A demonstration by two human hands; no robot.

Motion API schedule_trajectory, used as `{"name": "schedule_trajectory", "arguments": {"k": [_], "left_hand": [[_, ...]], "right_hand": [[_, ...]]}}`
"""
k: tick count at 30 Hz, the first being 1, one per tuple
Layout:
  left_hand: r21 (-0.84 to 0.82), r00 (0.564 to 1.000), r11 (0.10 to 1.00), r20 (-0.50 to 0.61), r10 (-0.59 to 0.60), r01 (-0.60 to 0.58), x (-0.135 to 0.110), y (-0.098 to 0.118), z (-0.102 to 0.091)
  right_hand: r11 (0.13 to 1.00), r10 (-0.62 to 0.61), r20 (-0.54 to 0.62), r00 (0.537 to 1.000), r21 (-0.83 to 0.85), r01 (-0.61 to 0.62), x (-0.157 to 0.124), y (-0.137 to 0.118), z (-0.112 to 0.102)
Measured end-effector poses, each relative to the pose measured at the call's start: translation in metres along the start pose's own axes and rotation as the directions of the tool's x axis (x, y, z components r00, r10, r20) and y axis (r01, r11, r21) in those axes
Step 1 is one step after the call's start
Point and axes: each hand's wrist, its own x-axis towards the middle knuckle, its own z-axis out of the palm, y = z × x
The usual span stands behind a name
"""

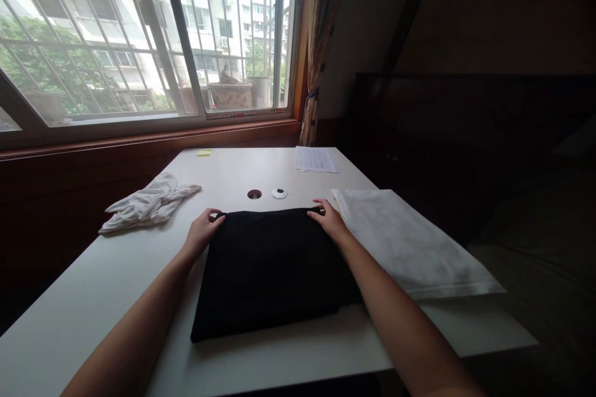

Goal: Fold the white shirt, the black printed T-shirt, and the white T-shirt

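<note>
A folded black garment (272, 270) lies flat on the white table (93, 298), square in front of me. My left hand (203, 229) pinches its far left corner, fingers curled on the cloth. My right hand (328, 218) grips the far right corner the same way. Both forearms reach over the table along the garment's sides.
A folded white cloth (410, 245) lies to the right, reaching the table's edge. A crumpled white garment (146, 203) sits at the left. Behind are a cable hole (254, 194), a small round cap (279, 193), a paper sheet (315, 159) and a yellow note (203, 152). A barred window stands beyond.
</note>
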Motion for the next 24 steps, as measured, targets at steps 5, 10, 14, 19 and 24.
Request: {"name": "schedule_trajectory", "arguments": {"k": [5,10,14,19,24], "left_hand": [[0.137,0.995,0.989,-0.069,0.073,-0.063,0.000,-0.009,-0.002],[0.190,0.976,0.972,-0.141,0.166,-0.138,0.001,-0.019,-0.005],[0.143,0.953,0.955,-0.121,0.279,-0.261,-0.001,-0.020,-0.003],[0.060,0.927,0.925,0.035,0.373,-0.374,-0.002,-0.013,0.004],[0.023,0.933,0.939,0.118,0.339,-0.344,0.004,-0.012,0.004]], "right_hand": [[0.998,0.017,-0.106,0.994,-0.062,-0.024,0.005,0.004,0.005],[0.994,-0.020,-0.149,0.989,-0.113,0.004,0.004,0.008,0.007],[0.988,-0.060,-0.153,0.986,-0.147,0.038,0.002,0.013,0.006],[0.980,-0.123,-0.163,0.979,-0.176,0.094,-0.004,0.010,0.004],[0.946,-0.262,-0.115,0.958,-0.225,0.231,-0.018,-0.022,-0.010]]}}
